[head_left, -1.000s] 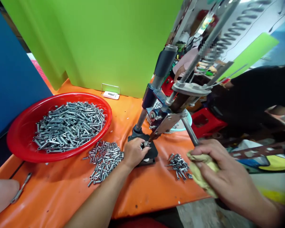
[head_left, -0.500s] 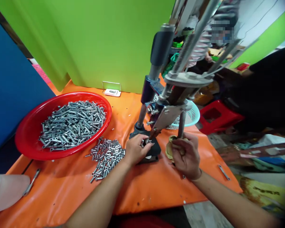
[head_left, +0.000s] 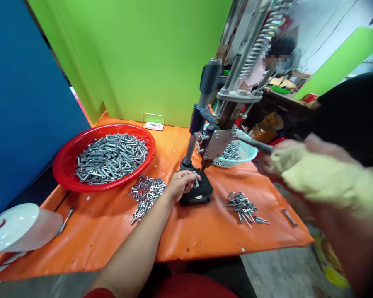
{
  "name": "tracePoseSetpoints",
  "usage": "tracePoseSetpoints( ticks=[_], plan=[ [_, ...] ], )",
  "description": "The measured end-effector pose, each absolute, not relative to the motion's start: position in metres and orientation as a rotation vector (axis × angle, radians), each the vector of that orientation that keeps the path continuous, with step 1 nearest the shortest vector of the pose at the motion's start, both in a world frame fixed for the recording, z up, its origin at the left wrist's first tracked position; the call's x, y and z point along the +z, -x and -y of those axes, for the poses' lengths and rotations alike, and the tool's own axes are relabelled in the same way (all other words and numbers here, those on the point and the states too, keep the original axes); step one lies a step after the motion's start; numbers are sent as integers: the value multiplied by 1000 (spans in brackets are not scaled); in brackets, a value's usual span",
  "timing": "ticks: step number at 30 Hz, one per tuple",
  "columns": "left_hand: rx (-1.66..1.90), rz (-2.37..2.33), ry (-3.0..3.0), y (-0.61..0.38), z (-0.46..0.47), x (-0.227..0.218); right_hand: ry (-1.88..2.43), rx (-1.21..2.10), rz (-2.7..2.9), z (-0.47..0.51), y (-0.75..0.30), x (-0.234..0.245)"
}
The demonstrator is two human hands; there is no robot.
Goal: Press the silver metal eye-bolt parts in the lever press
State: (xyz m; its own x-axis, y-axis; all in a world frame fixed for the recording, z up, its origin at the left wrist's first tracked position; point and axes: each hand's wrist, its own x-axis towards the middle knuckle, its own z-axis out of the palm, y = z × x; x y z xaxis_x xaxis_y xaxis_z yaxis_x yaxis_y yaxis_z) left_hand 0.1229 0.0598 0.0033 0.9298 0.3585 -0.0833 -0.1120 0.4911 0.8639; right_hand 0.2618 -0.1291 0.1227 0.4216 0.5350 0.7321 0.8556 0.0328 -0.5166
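My left hand (head_left: 180,185) is closed around small metal eye-ended parts (head_left: 196,180) beside the black base (head_left: 202,191) of a hand press. Above it stands the press's metal head plate (head_left: 218,144). At the right, my right hand (head_left: 286,155), blurred, grips the press's lever (head_left: 256,145). Pale yellow cloth (head_left: 320,176) is around the lever end and across that hand. A loose heap of similar metal parts (head_left: 147,194) lies left of the base, and another pile of thin metal pieces (head_left: 242,207) lies to its right.
A red basin (head_left: 60,171) full of metal parts stands at the left. Behind the press is a light blue basket (head_left: 250,153) with more parts. A white lidded container (head_left: 25,225) sits front left, a wrench-like tool (head_left: 289,217) near the right edge. A person is in the background.
The lever has swung up and to the right with my right hand. The right-hand pile is now uncovered. My left hand stays by the press base, and the camera view has shifted.
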Motion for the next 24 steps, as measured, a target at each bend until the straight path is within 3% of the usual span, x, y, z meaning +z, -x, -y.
tracePoseSetpoints(
  ticks=[5, 9, 13, 17, 24],
  plan=[
    [343, -242, -827, -115, -75, 6, 1555, -443, 1257, 75, -282, 166],
    [471, -178, -703, -106, -92, 13, 1509, -186, 1162, 44, -283, 185],
    [677, -233, -684, -100, -107, 16, 1386, -495, 1141, 55, -219, 139],
    [789, -331, -690, -99, -112, 15, 1746, -299, 2011, 59, -159, 65],
    [804, -350, -721, -100, -113, 15, 2109, -310, 2108, 10, -151, 16]
  ],
)
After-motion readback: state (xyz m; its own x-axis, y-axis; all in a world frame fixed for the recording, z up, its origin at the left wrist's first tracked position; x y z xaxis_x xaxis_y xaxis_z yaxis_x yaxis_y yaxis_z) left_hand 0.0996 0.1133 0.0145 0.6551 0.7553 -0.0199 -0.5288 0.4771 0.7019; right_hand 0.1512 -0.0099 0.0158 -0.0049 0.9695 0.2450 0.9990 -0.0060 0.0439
